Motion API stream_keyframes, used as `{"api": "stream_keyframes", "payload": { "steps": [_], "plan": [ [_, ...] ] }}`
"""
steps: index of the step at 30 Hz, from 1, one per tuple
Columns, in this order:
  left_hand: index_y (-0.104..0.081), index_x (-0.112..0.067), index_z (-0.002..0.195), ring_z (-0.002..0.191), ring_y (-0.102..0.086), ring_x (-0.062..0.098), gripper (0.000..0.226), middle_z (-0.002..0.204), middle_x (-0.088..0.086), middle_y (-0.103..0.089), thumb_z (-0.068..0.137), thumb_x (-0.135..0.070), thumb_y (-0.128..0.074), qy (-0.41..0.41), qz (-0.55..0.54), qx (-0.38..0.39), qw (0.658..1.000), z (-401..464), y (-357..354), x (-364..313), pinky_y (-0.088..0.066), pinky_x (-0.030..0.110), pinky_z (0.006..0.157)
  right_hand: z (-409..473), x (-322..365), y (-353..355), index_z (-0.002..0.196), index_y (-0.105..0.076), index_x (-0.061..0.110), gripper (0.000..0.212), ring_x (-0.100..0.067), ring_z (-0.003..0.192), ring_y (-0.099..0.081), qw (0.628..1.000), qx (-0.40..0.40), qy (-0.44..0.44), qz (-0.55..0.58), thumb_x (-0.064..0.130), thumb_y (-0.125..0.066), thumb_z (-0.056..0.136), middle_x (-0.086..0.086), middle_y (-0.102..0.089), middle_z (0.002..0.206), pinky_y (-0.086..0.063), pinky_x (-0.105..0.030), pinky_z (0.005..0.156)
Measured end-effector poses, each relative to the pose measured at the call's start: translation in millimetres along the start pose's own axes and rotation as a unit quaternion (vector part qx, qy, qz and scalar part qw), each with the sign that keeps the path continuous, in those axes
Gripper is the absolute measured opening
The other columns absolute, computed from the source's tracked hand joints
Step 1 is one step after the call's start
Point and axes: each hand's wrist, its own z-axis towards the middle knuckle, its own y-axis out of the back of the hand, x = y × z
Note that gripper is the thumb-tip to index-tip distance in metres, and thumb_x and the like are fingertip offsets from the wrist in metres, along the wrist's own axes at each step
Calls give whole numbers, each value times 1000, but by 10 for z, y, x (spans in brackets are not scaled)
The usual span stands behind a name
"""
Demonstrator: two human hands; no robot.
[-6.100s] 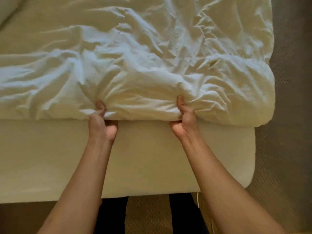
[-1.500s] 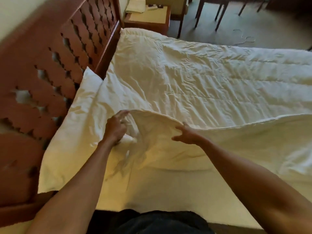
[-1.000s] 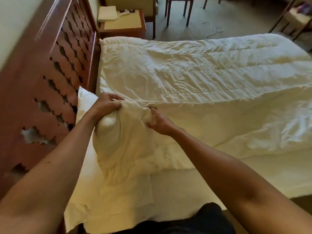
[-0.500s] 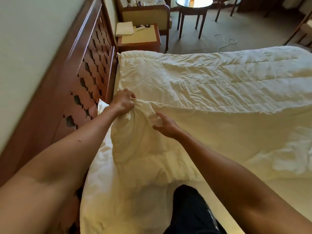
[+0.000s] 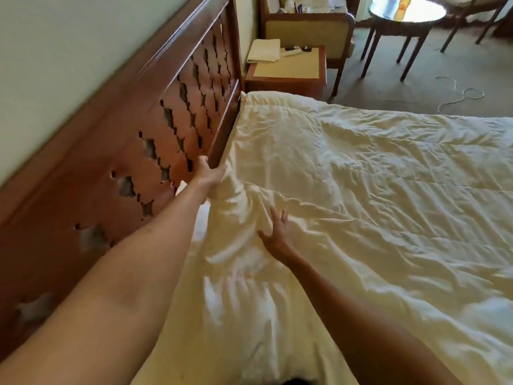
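Observation:
A cream-white duvet covers the bed, crumpled and creased. My left hand is stretched out to the duvet's top edge right beside the headboard and holds a bunched ridge of the fabric there, thumb up. My right hand lies on the duvet a little nearer to me, fingers spread and straight, pressing on the folds below that ridge. A thin strip of white pillow shows between my left forearm and the headboard.
A carved wooden headboard runs along the left against the wall. Beyond the bed stands a nightstand with a folded towel and remotes. An armchair, a round glass table and a loose cable on the carpet are further back.
My left hand has carried the duvet's edge up to the headboard, covering the pillow. My right hand has let go of the fabric and now lies flat with spread fingers.

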Motion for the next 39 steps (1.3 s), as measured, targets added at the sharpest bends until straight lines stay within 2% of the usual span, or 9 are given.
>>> {"api": "stream_keyframes", "payload": {
  "steps": [4,8,11,19,21,24,29,33,39],
  "plan": [
    [-45,-12,137,88,-67,24,69,106,8,-66,88,-61,-57,178,-92,61,978,-599,-153,1127,-51,24,57,-97,-214,-228,153,-26,13,61,-30,142,-31,995,79,-30,-44,27,-50,100,-14,-24,159,-28,-39,114],
    [-45,-22,139,113,-63,22,78,130,-1,-61,78,-63,-70,244,-127,203,939,-1424,-200,1888,-52,34,91,-294,-236,-337,137,-47,9,44,-32,125,-49,987,140,-35,-65,21,-55,95,-14,-47,141,-42,-39,101],
    [-53,-17,133,100,-69,16,70,116,-2,-69,77,-47,-79,238,-66,276,929,-1909,-241,2215,-56,31,87,-370,-238,-419,135,-46,12,47,-32,119,-53,982,168,-23,-83,20,-57,91,-13,-54,132,-47,-41,96],
    [-52,-6,135,81,-68,21,62,92,8,-71,88,-43,-68,169,-110,20,979,-2139,438,2209,-54,34,66,-325,5,-473,151,-29,12,64,-29,136,-40,965,215,64,-136,16,-56,94,-13,-38,151,-34,-34,108],
    [-38,-7,147,123,-55,32,81,137,19,-53,85,-47,-70,206,-75,70,973,-2315,434,2318,-48,41,96,-249,55,-465,149,-33,12,63,-30,134,-41,959,212,84,-165,15,-57,92,-12,-39,150,-36,-36,107],
    [-48,-16,141,112,-60,22,70,125,4,-63,84,-49,-71,219,29,147,964,-2600,342,2628,-51,33,86,-118,174,-488,146,-39,13,60,-34,134,-42,941,179,181,-221,10,-52,88,-11,-35,154,-41,-43,107],
    [-60,-15,131,114,-61,13,38,117,-6,-66,96,-29,-61,200,4,69,977,-2632,303,2687,-49,28,93,150,725,-710,154,-24,31,79,-36,124,-51,831,247,341,-364,-1,-48,86,-4,-14,163,-55,-41,82],
    [-67,-8,91,60,-59,-10,14,66,-8,-67,97,-19,-61,150,25,6,988,-2697,453,2426,-37,7,50,464,834,-872,155,-1,40,87,-40,132,-42,668,313,352,-576,35,-62,93,-12,-8,162,-43,-46,96],
    [-66,-13,79,59,-59,8,52,66,-5,-62,85,-63,-52,43,19,-82,996,-2704,579,2337,-45,29,53,742,1067,-983,145,-40,28,62,-38,136,-38,638,321,302,-631,32,-65,88,-12,-23,158,-38,-43,103]
  ]
}}
